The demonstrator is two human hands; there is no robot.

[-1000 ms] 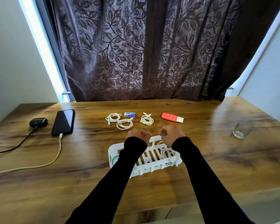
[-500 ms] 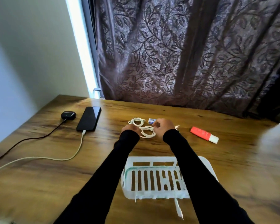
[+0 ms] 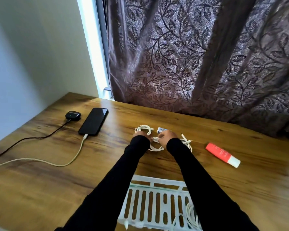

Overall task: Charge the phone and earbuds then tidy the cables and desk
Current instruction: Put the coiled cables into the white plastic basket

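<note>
A person in long black sleeves reaches both arms forward over a wooden worktop (image 3: 40, 189), seen from above and behind the hands. The left hand (image 3: 139, 135) and the right hand (image 3: 168, 137) sit close together near the middle of the worktop, both with fingers curled around a coiled white cable (image 3: 155, 145), which loops down between the two wrists and rests on the wood. A second white cable coil (image 3: 144, 129) lies just behind the left hand, and a third (image 3: 187, 142) lies just beside the right wrist, partly hidden by the sleeve. A small blue and white object (image 3: 161, 130), too small to identify, sits just behind the right hand's knuckles. To the left, well apart from the hands, a black phone (image 3: 93, 121) lies flat and face up with a pale charging cable (image 3: 57, 164) plugged into its near end, the cable curving away toward the left edge. Beside the phone, further left, a black earbud case (image 3: 73, 115) shows a small green light and has a dark cable (image 3: 32, 139) plugged into it, also running off to the left. To the right of the hands lies a red tube with a white cap (image 3: 222, 155). Near the bottom edge, between the forearms, a white slotted plastic basket (image 3: 150, 205) sits on the worktop with another white cable (image 3: 189, 214) inside its right end. A dark curtain with a leaf pattern (image 3: 198, 55) hangs behind the worktop.
</note>
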